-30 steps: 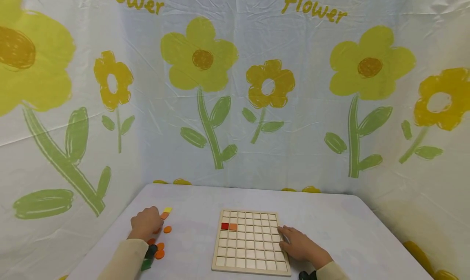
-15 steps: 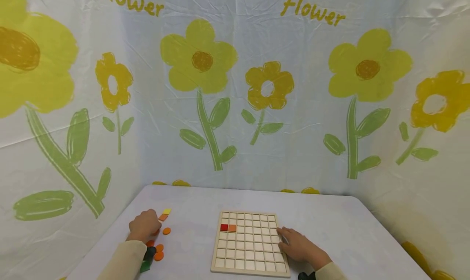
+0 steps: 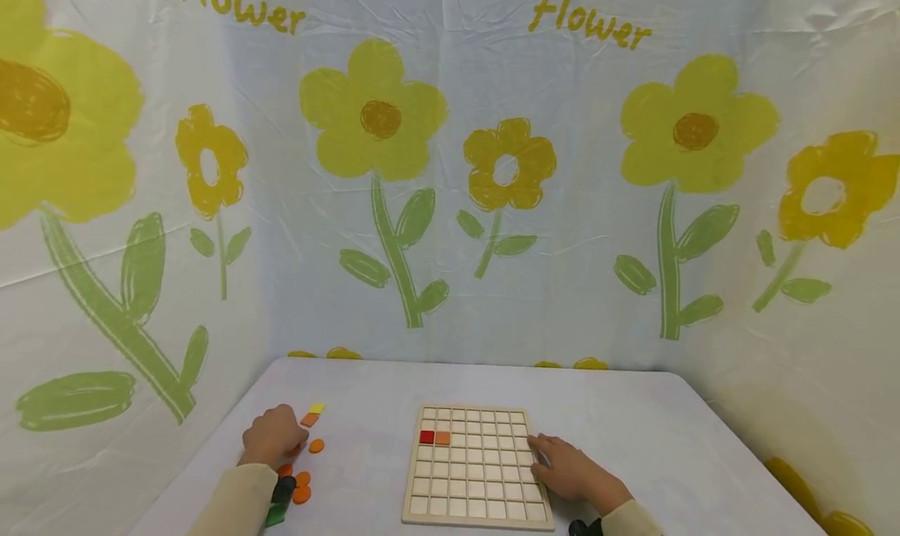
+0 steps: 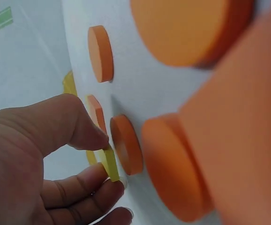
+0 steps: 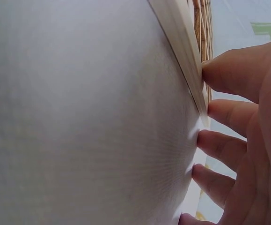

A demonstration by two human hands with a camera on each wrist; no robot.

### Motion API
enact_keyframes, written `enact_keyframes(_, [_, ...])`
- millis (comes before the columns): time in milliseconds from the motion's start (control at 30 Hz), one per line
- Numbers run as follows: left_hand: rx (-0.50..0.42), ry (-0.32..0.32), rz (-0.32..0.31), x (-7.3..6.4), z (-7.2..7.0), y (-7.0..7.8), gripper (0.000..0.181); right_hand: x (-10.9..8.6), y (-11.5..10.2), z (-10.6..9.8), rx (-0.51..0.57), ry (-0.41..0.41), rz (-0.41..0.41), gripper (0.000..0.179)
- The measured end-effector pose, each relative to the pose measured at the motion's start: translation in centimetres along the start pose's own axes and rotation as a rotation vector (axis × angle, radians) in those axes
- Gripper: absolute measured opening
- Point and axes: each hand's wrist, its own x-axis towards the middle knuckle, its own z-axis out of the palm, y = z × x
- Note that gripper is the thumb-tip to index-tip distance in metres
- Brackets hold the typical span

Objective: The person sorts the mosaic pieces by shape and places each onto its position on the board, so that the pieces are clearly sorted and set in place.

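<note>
At the left of the table, my left hand [image 3: 273, 434] pinches a thin yellow piece [image 4: 109, 163] between thumb and fingers, seen in the left wrist view. Orange discs [image 4: 127, 144] lie close by, one right behind the piece. My right hand [image 3: 569, 467] rests on the right edge of a wooden grid board [image 3: 476, 470]. In the right wrist view its thumb touches the board's side [image 5: 184, 51] and the other fingers are spread, tips down by the table. On the board, a red square tile [image 3: 426, 437] sits beside an orange square tile [image 3: 443, 438].
Beyond my left hand lie a yellow tile [image 3: 318, 408] and an orange tile [image 3: 309, 419]. Loose orange discs [image 3: 301, 494] and a green piece [image 3: 276, 514] are near my left sleeve [image 3: 235, 501]. Flower-printed cloth [image 3: 450, 270] hangs behind the white table [image 3: 605, 403].
The head view has shifted slightly. My left hand has drawn back a little from the orange and yellow tiles; my right hand stays at the board's edge.
</note>
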Motion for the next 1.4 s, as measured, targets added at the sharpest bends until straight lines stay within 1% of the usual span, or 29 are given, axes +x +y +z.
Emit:
enact_keyframes(233, [-0.002, 0.069, 0.078, 0.2, 0.1, 0.3, 0.021, 0.0, -0.1, 0.0, 0.0, 0.005, 0.013, 0.052])
enact_keyframes(333, [0.004, 0.083, 0.102, 0.0, 0.1, 0.7, 0.023, 0.0, -0.1, 0.0, -0.002, 0.005, 0.02, 0.052])
enact_keyframes(467, [0.011, 0.076, 0.124, -0.6, -0.1, 1.6, 0.024, -0.1, -0.2, 0.0, 0.005, -0.001, 0.032, 0.052])
enact_keyframes(600, [0.031, 0.089, 0.154, -0.9, -0.2, 2.4, 0.023, 0.0, -0.1, 0.1, 0.0, -0.007, 0.034, 0.052])
enact_keyframes(800, [0.066, 0.117, 0.203, -0.5, 0.2, 3.1, 0.022, 0.3, -0.1, 0.2, -0.011, -0.003, 0.048, 0.052])
enact_keyframes(933, [0.09, 0.118, 0.211, -0.2, 0.4, 3.8, 0.022, 0.3, -0.2, 0.2, -0.006, 0.002, 0.049, 0.051])
enact_keyframes(1100, [0.109, 0.099, 0.217, -0.4, 0.5, 4.8, 0.022, 0.3, -0.1, 0.3, -0.015, 0.003, 0.047, 0.051])
enact_keyframes(1267, [0.128, 0.121, 0.254, -0.7, 0.6, 5.6, 0.022, 0.5, 0.0, 0.3, -0.021, 0.0, 0.054, 0.052])
enact_keyframes(1400, [0.134, 0.131, 0.282, -1.2, 0.5, 6.3, 0.021, 0.4, 0.0, 0.3, -0.024, 0.003, 0.049, 0.052])
